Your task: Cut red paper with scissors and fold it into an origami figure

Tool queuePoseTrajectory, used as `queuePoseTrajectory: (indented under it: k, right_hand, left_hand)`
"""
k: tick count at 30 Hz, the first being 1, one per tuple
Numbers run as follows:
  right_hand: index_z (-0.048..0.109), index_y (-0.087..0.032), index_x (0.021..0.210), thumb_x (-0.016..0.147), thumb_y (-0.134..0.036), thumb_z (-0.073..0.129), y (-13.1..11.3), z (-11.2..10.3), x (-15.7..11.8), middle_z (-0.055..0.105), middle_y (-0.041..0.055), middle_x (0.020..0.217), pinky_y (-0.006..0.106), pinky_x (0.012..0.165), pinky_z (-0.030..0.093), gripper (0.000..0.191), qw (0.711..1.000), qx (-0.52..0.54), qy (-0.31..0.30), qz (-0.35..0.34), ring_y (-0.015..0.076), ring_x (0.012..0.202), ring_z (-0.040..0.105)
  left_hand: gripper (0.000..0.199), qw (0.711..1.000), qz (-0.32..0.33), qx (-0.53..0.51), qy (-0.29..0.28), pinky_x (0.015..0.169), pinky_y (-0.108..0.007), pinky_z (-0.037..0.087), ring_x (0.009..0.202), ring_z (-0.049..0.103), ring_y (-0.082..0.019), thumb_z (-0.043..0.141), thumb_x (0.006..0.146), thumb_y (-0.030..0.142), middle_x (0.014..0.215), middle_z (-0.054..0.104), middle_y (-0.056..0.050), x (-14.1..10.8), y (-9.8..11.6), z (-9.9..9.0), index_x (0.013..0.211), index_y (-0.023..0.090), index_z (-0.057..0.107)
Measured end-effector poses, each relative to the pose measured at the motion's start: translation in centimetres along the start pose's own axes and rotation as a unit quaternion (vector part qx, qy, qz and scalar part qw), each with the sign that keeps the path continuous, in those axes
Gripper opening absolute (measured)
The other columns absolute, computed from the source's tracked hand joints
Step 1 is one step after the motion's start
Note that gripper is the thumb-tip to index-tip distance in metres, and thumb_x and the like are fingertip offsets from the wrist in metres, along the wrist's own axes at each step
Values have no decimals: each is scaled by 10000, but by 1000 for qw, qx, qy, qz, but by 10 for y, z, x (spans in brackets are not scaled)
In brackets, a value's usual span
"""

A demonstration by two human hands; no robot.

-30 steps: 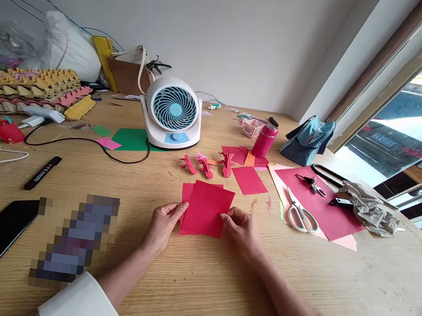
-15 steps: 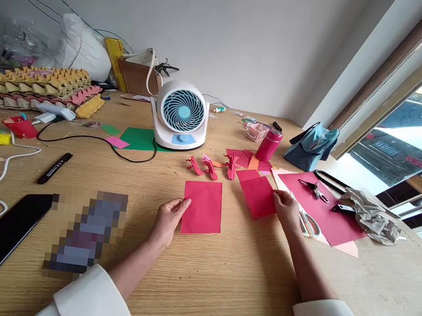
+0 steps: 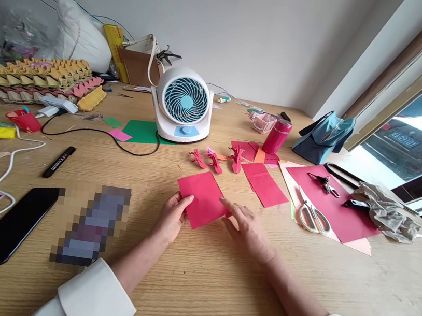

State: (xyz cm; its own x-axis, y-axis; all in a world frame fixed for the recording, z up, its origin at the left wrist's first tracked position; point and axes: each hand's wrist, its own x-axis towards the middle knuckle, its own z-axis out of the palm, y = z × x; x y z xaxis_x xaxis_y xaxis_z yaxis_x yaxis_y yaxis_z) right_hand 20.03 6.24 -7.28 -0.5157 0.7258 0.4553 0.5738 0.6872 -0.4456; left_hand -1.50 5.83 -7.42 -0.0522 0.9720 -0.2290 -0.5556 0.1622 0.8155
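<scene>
A square sheet of red paper (image 3: 204,199) is tilted up off the table, with one corner toward me. My left hand (image 3: 172,215) pinches its left edge, thumb on top and fingers beneath. At the right corner is my right hand (image 3: 246,228), its fingers stretched out and apart, the index fingertip touching the paper. Just beyond the sheet stand several small folded red paper figures (image 3: 216,163). More red paper pieces (image 3: 265,185) lie flat to the right of them.
White-handled scissors (image 3: 312,217) rest on larger red and pale sheets (image 3: 348,214) at the right. A white fan (image 3: 185,104) stands at the back, near a red bottle (image 3: 277,136) and a blue bag (image 3: 324,137). Left are a black marker (image 3: 59,162) and a dark phone (image 3: 13,227).
My right hand has let go of the red piece at the right and moved left to the held sheet. The sheet in my left hand has turned and tilted. The view has shifted slightly.
</scene>
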Motion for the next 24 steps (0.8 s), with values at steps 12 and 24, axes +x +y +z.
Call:
queuePoseTrajectory:
  k: [12,24]
  right_hand:
    - [656,-237,1041,849,-64,539,-10,-5,-10,658,46,970,310,786,500,284,973,219,49,60,178,897,627]
    - [633,-239,1025,817,-88,587,0,-5,-12,465,114,1342,467,970,457,261,984,130,98,67,271,1199,516]
  left_hand:
    - [499,998,18,53,-40,653,-233,511,772,637,-126,785,680,290,955,681,-6,-1,13,-2,1101,239,521]
    - [514,983,51,171,-28,603,-219,475,754,598,-142,707,707,276,930,647,-14,0,8,-3,1183,250,514]
